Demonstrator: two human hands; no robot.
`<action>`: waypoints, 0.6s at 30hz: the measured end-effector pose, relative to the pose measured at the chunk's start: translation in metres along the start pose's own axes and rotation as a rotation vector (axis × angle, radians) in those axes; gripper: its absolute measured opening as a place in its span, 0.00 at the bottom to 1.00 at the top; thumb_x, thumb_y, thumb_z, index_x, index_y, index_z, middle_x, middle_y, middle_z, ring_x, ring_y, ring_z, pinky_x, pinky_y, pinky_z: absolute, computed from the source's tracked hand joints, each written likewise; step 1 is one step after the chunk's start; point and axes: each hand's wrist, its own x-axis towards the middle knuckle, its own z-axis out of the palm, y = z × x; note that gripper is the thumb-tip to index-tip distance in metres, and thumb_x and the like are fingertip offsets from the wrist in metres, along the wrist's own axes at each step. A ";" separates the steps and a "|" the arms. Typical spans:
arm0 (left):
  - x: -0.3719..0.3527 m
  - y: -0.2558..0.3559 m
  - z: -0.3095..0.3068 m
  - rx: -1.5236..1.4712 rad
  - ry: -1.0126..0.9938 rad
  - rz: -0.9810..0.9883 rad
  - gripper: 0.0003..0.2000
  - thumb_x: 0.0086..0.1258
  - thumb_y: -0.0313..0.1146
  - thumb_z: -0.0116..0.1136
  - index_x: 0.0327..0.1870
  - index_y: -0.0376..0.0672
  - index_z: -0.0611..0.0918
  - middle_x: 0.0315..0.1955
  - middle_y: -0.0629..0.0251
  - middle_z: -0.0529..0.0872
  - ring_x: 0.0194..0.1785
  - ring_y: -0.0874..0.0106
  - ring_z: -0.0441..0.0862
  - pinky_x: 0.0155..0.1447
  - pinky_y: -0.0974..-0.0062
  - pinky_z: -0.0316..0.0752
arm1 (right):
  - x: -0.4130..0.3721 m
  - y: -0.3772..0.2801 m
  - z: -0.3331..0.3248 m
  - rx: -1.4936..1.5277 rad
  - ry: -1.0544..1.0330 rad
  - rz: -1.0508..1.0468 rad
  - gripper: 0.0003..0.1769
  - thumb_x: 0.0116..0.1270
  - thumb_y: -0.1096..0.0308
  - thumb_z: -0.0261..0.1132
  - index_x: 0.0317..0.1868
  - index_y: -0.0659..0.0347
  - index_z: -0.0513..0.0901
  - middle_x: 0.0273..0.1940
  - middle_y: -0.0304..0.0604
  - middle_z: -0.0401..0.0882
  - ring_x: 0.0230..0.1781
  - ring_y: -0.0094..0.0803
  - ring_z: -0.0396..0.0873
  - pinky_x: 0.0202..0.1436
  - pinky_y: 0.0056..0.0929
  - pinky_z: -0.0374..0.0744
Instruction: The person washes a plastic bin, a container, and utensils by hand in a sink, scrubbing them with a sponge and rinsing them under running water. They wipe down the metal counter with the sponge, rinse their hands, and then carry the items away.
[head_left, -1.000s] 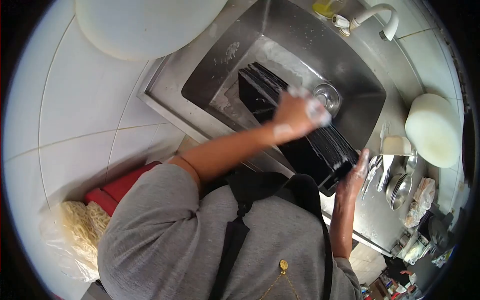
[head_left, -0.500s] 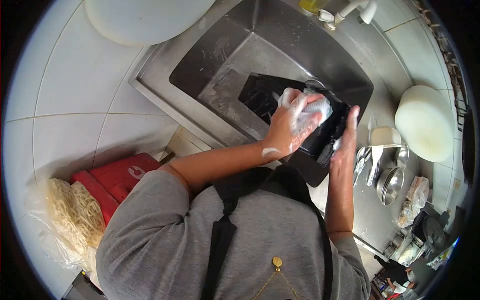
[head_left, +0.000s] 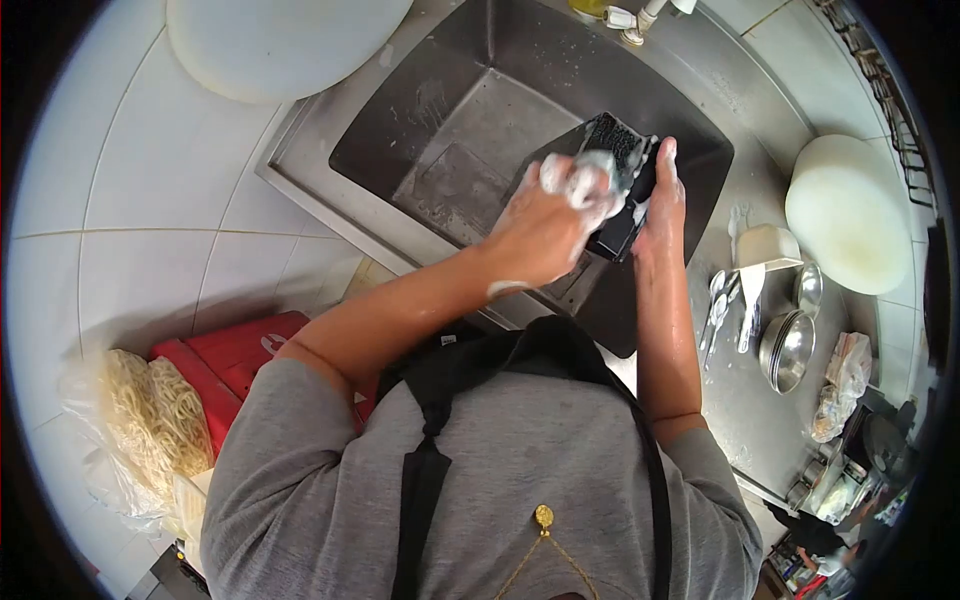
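Observation:
My left hand (head_left: 548, 225), covered in suds, is closed around a soapy sponge (head_left: 598, 165) that is mostly hidden by foam and fingers. It presses against a black rectangular container (head_left: 622, 138), whose surface carries streaks of lather. My right hand (head_left: 664, 205) grips the container's right side, thumb up along the edge, other fingers out of sight behind it. The container is tilted up inside the metal sink (head_left: 400, 110), above its floor.
Spoons (head_left: 716, 300), a beige container (head_left: 768, 247) and stacked metal bowls (head_left: 786, 350) lie on the right counter. A round white board or lid (head_left: 848, 215) leans on the wall. The faucet (head_left: 640, 22) is at top; a red box (head_left: 225, 365) and bagged noodles (head_left: 150, 410) sit left.
The black container has been turned and tipped more upright. My left hand has moved slightly left with the sponge, and my right hand has shifted up and left with the container.

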 end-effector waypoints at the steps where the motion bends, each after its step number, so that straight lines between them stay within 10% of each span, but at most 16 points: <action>1: -0.003 -0.003 -0.006 -0.085 -0.128 -0.035 0.16 0.54 0.26 0.58 0.47 0.49 0.82 0.48 0.63 0.76 0.52 0.54 0.70 0.57 0.60 0.65 | 0.001 0.001 -0.002 -0.021 0.027 -0.020 0.25 0.68 0.47 0.59 0.42 0.65 0.77 0.37 0.44 0.81 0.33 0.33 0.81 0.38 0.34 0.81; 5: 0.025 -0.042 -0.012 -0.388 0.027 -0.239 0.12 0.58 0.29 0.60 0.44 0.47 0.83 0.44 0.60 0.77 0.52 0.58 0.74 0.58 0.62 0.66 | -0.008 0.007 0.010 0.002 0.046 -0.011 0.29 0.67 0.42 0.57 0.47 0.64 0.76 0.41 0.44 0.80 0.39 0.33 0.80 0.44 0.36 0.80; 10: 0.074 0.008 0.010 0.055 0.229 -0.159 0.14 0.65 0.41 0.51 0.46 0.45 0.80 0.44 0.55 0.78 0.47 0.53 0.72 0.53 0.57 0.66 | -0.009 0.005 0.027 -0.003 0.124 -0.165 0.35 0.66 0.36 0.54 0.50 0.63 0.77 0.45 0.42 0.80 0.43 0.32 0.79 0.49 0.35 0.78; 12: 0.052 0.031 0.015 0.035 0.058 -0.191 0.12 0.65 0.38 0.50 0.46 0.46 0.79 0.43 0.55 0.76 0.48 0.55 0.72 0.49 0.58 0.68 | 0.029 0.005 -0.046 0.330 -0.422 0.005 0.26 0.68 0.41 0.54 0.41 0.59 0.79 0.36 0.41 0.81 0.37 0.33 0.80 0.48 0.34 0.79; 14: 0.021 0.033 0.029 -0.129 0.104 -0.143 0.13 0.60 0.34 0.56 0.46 0.46 0.79 0.45 0.57 0.73 0.49 0.55 0.70 0.50 0.57 0.67 | 0.009 -0.008 -0.013 0.366 0.052 -0.167 0.25 0.69 0.43 0.54 0.42 0.60 0.79 0.36 0.41 0.81 0.37 0.35 0.81 0.49 0.35 0.79; 18: -0.001 0.016 0.072 -0.280 0.498 -0.220 0.19 0.54 0.31 0.62 0.49 0.47 0.77 0.47 0.56 0.69 0.52 0.54 0.65 0.54 0.57 0.65 | -0.007 0.020 -0.044 0.408 0.087 -0.187 0.32 0.71 0.39 0.45 0.55 0.59 0.74 0.54 0.44 0.77 0.53 0.38 0.76 0.60 0.43 0.73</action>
